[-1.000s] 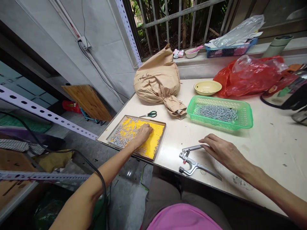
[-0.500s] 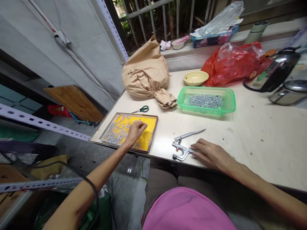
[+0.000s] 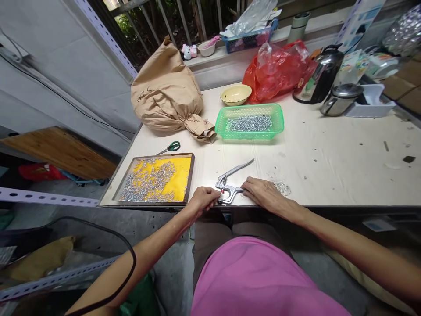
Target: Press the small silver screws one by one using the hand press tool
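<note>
My left hand (image 3: 203, 198) is closed in a pinch at the jaw end of the grey snap pliers (image 3: 231, 191). Whatever its fingertips hold is too small to name. My right hand (image 3: 268, 194) grips the end of the lower handle of the pliers, which lie at the table's front edge. Their handles stand apart, with a spring between them and a red bit at the jaw. Left of the pliers is a shallow tray (image 3: 190, 177) with a yellow bottom, and many small silvery metal pieces (image 3: 148, 180) are scattered in it.
A green plastic basket (image 3: 278, 127) holds more small metal pieces. Green-handled scissors (image 3: 174, 146) lie behind the tray. Farther back are a tied brown paper sack (image 3: 167, 92), a cream bowl (image 3: 236, 95), a red plastic bag (image 3: 276, 74) and a steel kettle (image 3: 320, 74).
My left hand has moved right from over the tray to the jaws of the pliers. My right hand stays at the handle. The view has swung to the right.
</note>
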`<control>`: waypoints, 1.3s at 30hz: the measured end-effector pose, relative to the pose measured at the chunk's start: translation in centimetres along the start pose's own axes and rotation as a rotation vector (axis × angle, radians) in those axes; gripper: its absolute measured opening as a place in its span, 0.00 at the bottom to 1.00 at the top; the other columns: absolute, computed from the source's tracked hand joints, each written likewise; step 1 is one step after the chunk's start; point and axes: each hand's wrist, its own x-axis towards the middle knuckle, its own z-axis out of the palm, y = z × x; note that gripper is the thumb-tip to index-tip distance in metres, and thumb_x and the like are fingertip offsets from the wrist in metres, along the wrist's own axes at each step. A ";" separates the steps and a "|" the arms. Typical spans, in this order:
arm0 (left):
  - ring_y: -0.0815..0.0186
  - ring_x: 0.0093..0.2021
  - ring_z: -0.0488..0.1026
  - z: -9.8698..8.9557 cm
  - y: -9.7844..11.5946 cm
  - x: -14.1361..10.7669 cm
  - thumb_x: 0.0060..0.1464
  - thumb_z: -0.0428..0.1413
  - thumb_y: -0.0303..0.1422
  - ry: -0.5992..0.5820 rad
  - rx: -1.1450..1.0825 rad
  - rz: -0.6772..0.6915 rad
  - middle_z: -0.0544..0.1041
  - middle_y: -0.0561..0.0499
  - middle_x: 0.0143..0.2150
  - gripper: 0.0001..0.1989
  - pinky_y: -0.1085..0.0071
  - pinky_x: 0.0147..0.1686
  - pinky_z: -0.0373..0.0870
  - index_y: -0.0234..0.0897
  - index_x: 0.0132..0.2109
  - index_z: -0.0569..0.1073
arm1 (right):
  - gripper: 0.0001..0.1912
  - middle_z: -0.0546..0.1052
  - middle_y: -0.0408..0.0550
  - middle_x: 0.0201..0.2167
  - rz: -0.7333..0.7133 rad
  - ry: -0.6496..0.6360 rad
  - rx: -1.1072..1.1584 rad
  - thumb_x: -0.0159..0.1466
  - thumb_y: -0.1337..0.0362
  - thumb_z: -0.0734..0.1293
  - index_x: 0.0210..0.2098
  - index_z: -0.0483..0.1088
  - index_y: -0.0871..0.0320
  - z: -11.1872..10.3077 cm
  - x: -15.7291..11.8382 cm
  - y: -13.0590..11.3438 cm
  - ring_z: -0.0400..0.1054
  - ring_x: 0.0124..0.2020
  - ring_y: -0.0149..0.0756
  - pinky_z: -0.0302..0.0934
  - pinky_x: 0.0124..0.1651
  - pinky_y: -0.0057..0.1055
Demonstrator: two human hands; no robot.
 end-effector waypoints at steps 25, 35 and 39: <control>0.77 0.14 0.59 -0.4 1.0 1.0 0.44 0.61 0.42 -0.151 0.185 -0.117 0.65 0.59 0.16 0.16 0.79 0.13 0.54 0.33 0.25 0.68 | 0.54 0.56 0.67 0.62 -0.079 -0.001 -0.092 0.48 0.37 0.69 0.63 0.52 0.62 -1.6 3.0 3.4 0.44 0.63 0.62 0.47 0.57 0.54; 0.77 0.13 0.60 -0.4 0.7 1.0 0.44 0.61 0.42 -0.150 0.156 -0.136 0.65 0.58 0.16 0.16 0.79 0.13 0.55 0.33 0.25 0.68 | 0.42 0.70 0.59 0.48 -0.099 -0.006 -0.094 0.53 0.45 0.70 0.59 0.57 0.62 -1.9 3.4 2.8 0.60 0.48 0.51 0.51 0.46 0.41; 0.76 0.14 0.60 -0.3 0.6 0.6 0.47 0.60 0.44 -0.113 0.174 -0.156 0.65 0.57 0.16 0.18 0.78 0.15 0.57 0.33 0.25 0.68 | 0.33 0.72 0.56 0.45 -0.090 0.011 -0.058 0.58 0.49 0.68 0.58 0.60 0.58 -2.2 2.6 2.3 0.61 0.47 0.48 0.49 0.46 0.40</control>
